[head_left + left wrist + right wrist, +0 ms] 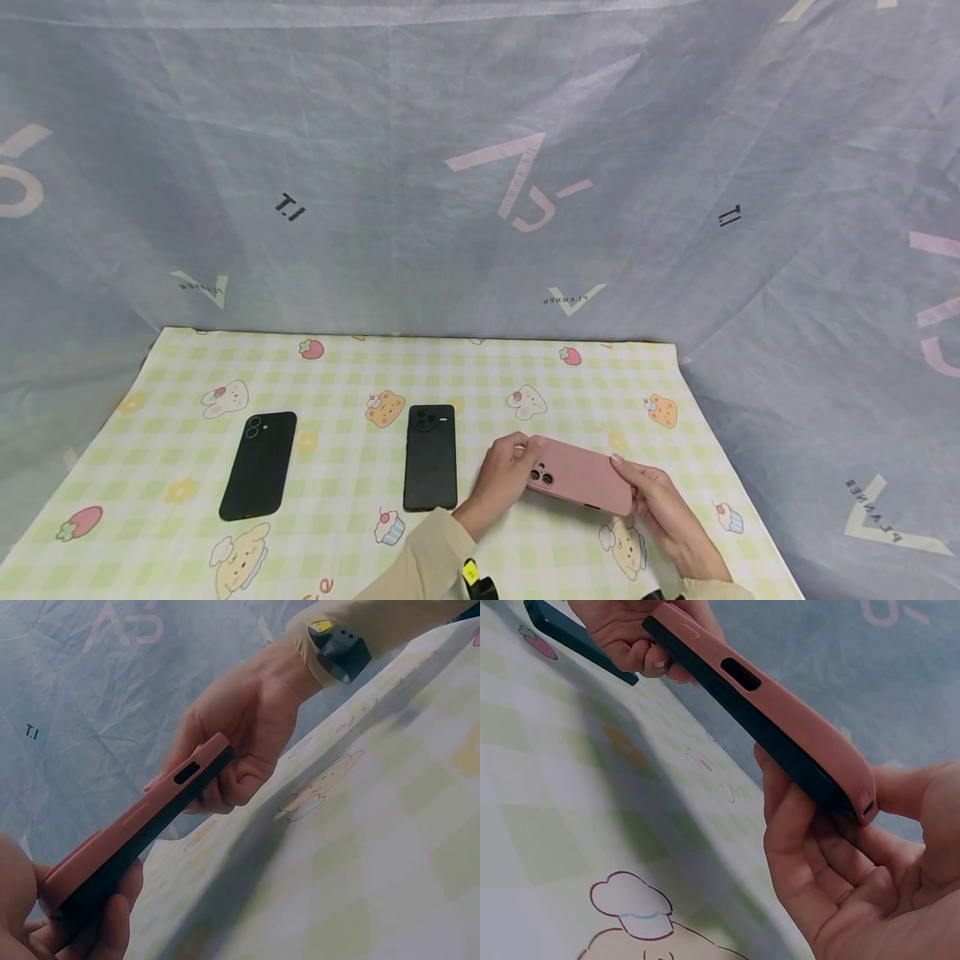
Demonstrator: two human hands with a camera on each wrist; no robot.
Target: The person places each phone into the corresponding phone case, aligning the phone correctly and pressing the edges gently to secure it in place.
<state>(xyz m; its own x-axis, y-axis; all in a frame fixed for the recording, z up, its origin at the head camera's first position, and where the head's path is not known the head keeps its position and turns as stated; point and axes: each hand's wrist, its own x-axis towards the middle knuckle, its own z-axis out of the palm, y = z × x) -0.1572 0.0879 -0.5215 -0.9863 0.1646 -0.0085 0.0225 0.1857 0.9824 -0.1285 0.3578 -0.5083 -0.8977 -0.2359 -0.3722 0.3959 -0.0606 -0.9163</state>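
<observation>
A pink phone case [581, 473] with camera lenses showing sits over a dark phone [131, 851], raised above the tablecloth and slightly tilted. My left hand [504, 475] grips its camera end, thumb on the pink back. At the opposite end my right hand [662, 504] holds it between thumb and fingers. From the side, in the right wrist view, the pink case [795, 724] covers the back and edge, while the dark phone body [742, 712] stands out below the rim. Whether the case is fully seated, I cannot tell.
A black phone [431, 458] lies back up just left of my left hand. Farther left lies another black phone [258, 467], also back up. The green checked tablecloth [337, 492] carries cartoon prints. Grey-blue cloth [390, 167] hangs behind and at the sides.
</observation>
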